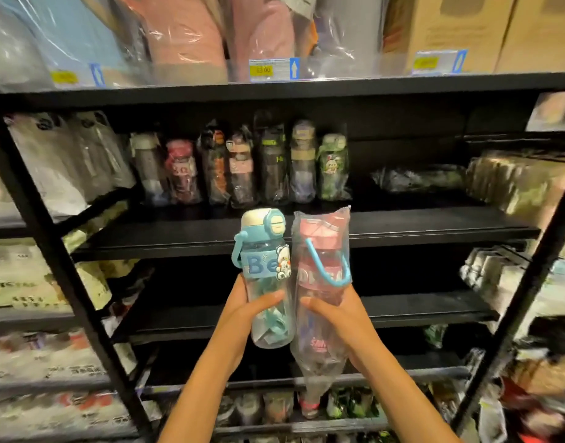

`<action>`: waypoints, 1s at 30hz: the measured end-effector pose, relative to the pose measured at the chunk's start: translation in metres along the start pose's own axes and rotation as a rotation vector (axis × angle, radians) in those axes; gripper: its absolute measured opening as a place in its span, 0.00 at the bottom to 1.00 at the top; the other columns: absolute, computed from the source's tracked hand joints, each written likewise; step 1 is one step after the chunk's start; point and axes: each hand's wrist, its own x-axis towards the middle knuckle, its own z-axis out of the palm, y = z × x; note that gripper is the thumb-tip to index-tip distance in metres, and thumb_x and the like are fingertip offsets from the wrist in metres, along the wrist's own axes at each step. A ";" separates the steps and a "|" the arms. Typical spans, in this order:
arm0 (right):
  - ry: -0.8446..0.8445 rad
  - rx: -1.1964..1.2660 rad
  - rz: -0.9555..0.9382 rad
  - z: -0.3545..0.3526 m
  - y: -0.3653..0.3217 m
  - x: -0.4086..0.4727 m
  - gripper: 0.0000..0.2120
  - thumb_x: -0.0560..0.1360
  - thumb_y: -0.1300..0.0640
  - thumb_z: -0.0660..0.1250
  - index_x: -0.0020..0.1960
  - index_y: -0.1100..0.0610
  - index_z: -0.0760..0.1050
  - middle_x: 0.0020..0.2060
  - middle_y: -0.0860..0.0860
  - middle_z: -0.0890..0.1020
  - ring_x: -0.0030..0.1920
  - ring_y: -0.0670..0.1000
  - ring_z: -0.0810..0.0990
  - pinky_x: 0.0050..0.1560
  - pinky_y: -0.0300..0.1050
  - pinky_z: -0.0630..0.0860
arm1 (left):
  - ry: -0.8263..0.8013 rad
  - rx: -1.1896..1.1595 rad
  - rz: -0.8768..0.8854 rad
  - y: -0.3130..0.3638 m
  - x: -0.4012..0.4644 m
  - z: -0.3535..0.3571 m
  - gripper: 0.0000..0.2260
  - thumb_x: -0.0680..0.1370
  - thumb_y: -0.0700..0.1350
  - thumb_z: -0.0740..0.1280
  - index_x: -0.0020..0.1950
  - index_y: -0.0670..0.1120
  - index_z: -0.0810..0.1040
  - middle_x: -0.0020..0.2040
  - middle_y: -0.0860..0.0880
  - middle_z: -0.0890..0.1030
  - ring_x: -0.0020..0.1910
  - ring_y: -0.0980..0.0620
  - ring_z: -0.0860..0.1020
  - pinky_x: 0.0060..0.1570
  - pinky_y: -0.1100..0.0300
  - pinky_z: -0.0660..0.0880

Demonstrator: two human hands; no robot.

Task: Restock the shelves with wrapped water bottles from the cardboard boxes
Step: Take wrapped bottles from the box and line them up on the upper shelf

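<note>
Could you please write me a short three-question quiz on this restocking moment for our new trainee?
1. Which hand grips the blue bottle: left hand or right hand?
2. True or false: the pink bottle is in a clear plastic wrap.
3. Where does the row of wrapped bottles stand on the middle shelf: A) front edge, B) back, C) far right?

Key: 1. left hand; 2. true; 3. B

A shop aisle: black metal shelving (306, 87) carries yellow price tags (263, 70) on its edge, rows of plastic-wrapped water bottles (242, 167) and boxed stock (450, 27) above.
</note>
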 end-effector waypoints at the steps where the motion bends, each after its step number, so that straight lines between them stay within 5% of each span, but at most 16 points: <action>1: 0.024 -0.006 -0.005 -0.011 -0.004 0.005 0.35 0.70 0.61 0.81 0.73 0.52 0.72 0.62 0.48 0.85 0.61 0.47 0.84 0.57 0.40 0.81 | -0.017 -0.001 0.007 0.003 0.010 0.011 0.28 0.74 0.39 0.76 0.72 0.49 0.73 0.64 0.48 0.84 0.63 0.45 0.82 0.63 0.46 0.77; 11: 0.218 -0.075 -0.112 -0.108 -0.049 0.089 0.30 0.71 0.59 0.81 0.70 0.53 0.74 0.57 0.49 0.87 0.58 0.49 0.85 0.63 0.52 0.80 | -0.228 -0.027 0.089 0.025 0.136 0.103 0.27 0.76 0.39 0.75 0.73 0.52 0.73 0.65 0.49 0.84 0.64 0.46 0.82 0.67 0.41 0.75; 26: 0.309 -0.116 -0.239 -0.186 -0.077 0.234 0.33 0.72 0.60 0.80 0.73 0.51 0.71 0.60 0.47 0.85 0.60 0.45 0.84 0.64 0.48 0.80 | -0.091 0.052 0.111 0.008 0.303 0.165 0.27 0.72 0.42 0.80 0.67 0.51 0.72 0.62 0.51 0.83 0.59 0.53 0.83 0.61 0.51 0.80; 30: 0.236 -0.127 -0.245 -0.199 -0.074 0.256 0.33 0.73 0.60 0.79 0.74 0.49 0.69 0.61 0.44 0.83 0.58 0.39 0.83 0.56 0.35 0.78 | -0.008 0.123 0.101 -0.001 0.327 0.170 0.31 0.68 0.49 0.82 0.66 0.52 0.70 0.63 0.51 0.81 0.60 0.53 0.82 0.62 0.49 0.79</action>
